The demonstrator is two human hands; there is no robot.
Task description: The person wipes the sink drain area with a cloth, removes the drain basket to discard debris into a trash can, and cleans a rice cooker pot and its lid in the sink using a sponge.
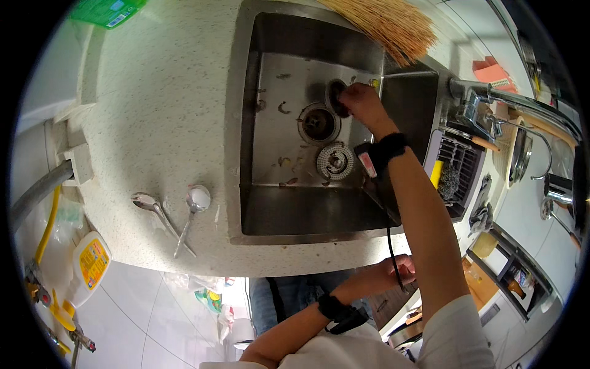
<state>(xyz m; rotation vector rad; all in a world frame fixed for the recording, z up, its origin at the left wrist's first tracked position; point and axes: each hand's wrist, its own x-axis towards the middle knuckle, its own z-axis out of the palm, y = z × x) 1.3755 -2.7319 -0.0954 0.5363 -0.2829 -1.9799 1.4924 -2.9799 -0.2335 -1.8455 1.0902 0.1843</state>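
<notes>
My right hand (362,104) reaches into the stainless steel sink (233,138) and grips the edge of a dark round drain piece (337,98), tilted beside the open drain hole (318,123). A perforated metal strainer basket (335,161) lies on the sink floor, nearer to me than the hole. Scattered over that floor are small wet food scraps (283,108). My left hand (398,271) is outside the sink, near the counter's front edge. A black cable (392,251) from my right wristband hangs across it; whether its curled fingers hold anything is unclear.
Two metal spoons (184,230) (161,214) rest on the speckled counter (152,115) left of the sink. A straw broom head (387,27) overhangs the far rim. A faucet (474,99) and a rack with a steel scourer (448,182) stand at right. A white bottle (92,265) is at lower left.
</notes>
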